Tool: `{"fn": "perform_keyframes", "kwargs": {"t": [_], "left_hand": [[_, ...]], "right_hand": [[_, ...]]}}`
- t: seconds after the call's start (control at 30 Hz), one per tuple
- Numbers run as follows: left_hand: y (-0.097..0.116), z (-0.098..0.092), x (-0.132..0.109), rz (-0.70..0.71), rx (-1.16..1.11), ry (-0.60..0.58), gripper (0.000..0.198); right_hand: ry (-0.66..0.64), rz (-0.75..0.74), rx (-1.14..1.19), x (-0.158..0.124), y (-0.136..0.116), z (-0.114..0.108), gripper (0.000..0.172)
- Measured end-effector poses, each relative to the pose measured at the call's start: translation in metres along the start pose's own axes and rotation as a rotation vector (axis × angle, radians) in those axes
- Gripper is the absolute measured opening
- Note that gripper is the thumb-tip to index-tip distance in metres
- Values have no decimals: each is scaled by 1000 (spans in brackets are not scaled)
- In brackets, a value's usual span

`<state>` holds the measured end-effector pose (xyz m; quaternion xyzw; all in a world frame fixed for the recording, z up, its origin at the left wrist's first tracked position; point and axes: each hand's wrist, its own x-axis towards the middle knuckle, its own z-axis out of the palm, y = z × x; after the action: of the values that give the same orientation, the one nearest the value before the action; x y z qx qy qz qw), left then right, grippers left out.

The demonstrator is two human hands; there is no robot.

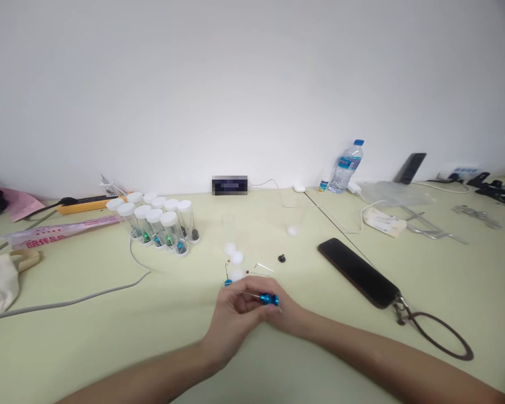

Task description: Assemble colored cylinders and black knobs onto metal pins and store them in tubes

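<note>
Both hands meet at the front middle of the table. My left hand (pixel 231 317) is closed, its thumb reaching to a small shiny blue metal spool-shaped part (pixel 269 299) with a thin metal rod. My right hand (pixel 287 315) is closed around the same part, and its fingertips are partly hidden. Just beyond stands another blue part (pixel 228 283) with a bent wire. Close by are thin bent metal pins (pixel 264 267), tiny dark red beads (pixel 247 272), white caps (pixel 237 257) and a small black round-based part (pixel 281 258).
At left are several clear tubes with white lids (pixel 169 219) holding coloured parts, a grey cable (pixel 88 300) and a yellow power strip (pixel 86 205). A phone with a strap (pixel 357 272) lies at right. Behind it are a water bottle (pixel 347 168) and a tissue pack (pixel 385 223).
</note>
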<state>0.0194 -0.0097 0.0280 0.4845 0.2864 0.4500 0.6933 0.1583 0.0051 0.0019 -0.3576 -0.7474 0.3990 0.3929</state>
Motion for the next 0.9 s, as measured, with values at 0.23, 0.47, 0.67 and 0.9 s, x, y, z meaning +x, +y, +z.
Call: {"fn": "perform_keyframes", "kwargs": {"t": [0.23,0.47,0.67,0.9], "left_hand": [[-15,-10,13,-119,-74,91,20],[-18,-9,18,-192,-158,132,21],[-22,-12,19,-180,-189,133,20],[-24,-12,18,-137,-197,135,21]], "right_hand": [[320,160,122,-18,7,-40,16],[262,-60,177,-28,5,-40,27],[281,-99,138,-34,7,-39,25],[247,-194,-11,-33,6,-42,27]]}}
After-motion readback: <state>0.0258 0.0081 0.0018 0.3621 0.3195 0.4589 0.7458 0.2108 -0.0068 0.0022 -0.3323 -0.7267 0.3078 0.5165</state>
